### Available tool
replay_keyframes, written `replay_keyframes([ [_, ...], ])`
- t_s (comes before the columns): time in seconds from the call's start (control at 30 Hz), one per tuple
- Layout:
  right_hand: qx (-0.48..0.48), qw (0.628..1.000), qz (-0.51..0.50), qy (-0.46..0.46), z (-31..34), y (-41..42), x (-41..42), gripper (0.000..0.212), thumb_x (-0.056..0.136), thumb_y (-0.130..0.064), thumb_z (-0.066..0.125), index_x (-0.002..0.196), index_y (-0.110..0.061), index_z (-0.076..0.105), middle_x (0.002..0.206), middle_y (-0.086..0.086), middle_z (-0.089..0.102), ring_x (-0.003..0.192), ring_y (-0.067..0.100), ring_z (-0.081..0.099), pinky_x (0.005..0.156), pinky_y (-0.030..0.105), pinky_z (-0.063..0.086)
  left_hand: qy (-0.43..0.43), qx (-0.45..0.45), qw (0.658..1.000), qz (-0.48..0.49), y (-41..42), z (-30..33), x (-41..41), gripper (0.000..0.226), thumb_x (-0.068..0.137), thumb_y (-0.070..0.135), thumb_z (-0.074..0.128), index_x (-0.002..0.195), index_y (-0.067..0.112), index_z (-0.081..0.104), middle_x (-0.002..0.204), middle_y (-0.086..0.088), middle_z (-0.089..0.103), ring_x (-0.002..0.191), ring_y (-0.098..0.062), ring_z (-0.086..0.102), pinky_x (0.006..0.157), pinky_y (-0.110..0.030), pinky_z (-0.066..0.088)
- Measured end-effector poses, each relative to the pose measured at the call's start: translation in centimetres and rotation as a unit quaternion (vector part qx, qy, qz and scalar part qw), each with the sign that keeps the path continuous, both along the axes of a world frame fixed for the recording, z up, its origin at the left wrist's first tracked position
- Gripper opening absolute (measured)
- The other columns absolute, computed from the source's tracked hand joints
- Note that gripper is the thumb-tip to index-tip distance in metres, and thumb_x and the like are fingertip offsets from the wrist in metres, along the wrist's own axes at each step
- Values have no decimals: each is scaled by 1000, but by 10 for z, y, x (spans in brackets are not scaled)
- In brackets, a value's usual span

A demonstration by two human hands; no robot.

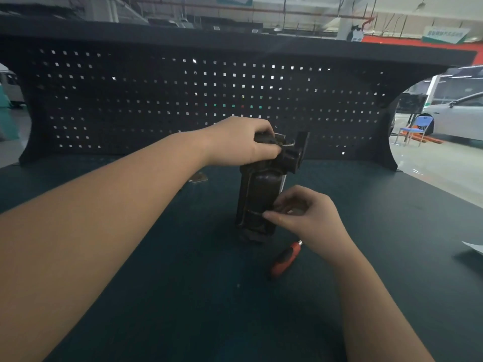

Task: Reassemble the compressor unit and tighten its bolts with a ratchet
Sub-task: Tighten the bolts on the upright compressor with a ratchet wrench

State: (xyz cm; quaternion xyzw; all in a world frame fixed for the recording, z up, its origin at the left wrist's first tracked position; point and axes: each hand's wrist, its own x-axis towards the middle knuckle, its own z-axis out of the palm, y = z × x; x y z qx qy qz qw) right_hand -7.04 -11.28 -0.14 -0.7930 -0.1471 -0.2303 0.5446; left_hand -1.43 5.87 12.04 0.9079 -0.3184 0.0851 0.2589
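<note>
The left hand point(243, 142) curls its fingers over the top of the compressor point(261, 189), gripping it. The right hand point(300, 215) pinches something small and unclear against its lower right side. No writing on it is readable. The dark, grimy compressor stands upright mid-table point(130, 270); a red-handled ratchet point(286, 258) lies just near it.

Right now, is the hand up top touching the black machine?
Touching. The head view shows the left hand with fingers curled over the top of the compressor.
</note>
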Motion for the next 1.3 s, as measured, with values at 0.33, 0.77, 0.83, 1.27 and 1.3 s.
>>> replay_keyframes([
  [0.33,-8,1000,3,3,1,0,0,21,65,-17,88,64,-24,68,70,3,68,64,8,60,60,17,48,-23,-27,999,15,1,-6,3,31,79,52,67,103,34,61,90,21,62,86,2,58,75,-24,47],
  [0.77,10,1000,16,5,-5,-1,3,31,70,-13,85,56,-19,57,68,2,63,67,15,60,70,36,50,-5,39,999,3,3,1,-1,52,72,72,64,107,35,52,103,13,64,97,-9,60,91,-36,49],
  [0.83,5,1000,6,-23,-8,1,1,32,70,-9,84,58,-15,55,71,2,59,71,20,59,70,38,50,-3,63,998,0,2,3,0,53,74,76,60,109,37,49,109,12,63,101,-10,58,92,-36,47],
  [1.27,17,999,47,14,-9,-2,0,29,76,-6,79,67,-27,61,70,-8,64,68,7,62,68,21,50,21,3,1000,-10,6,-1,2,41,79,62,66,106,35,52,104,11,63,98,-11,60,90,-36,49],
  [1.3,17,999,45,12,-9,-2,1,30,77,-5,79,68,-27,61,71,-9,65,69,6,62,70,21,51,20,-2,1000,-9,6,-2,2,41,79,62,66,106,34,53,103,10,64,97,-12,61,91,-38,50],
])
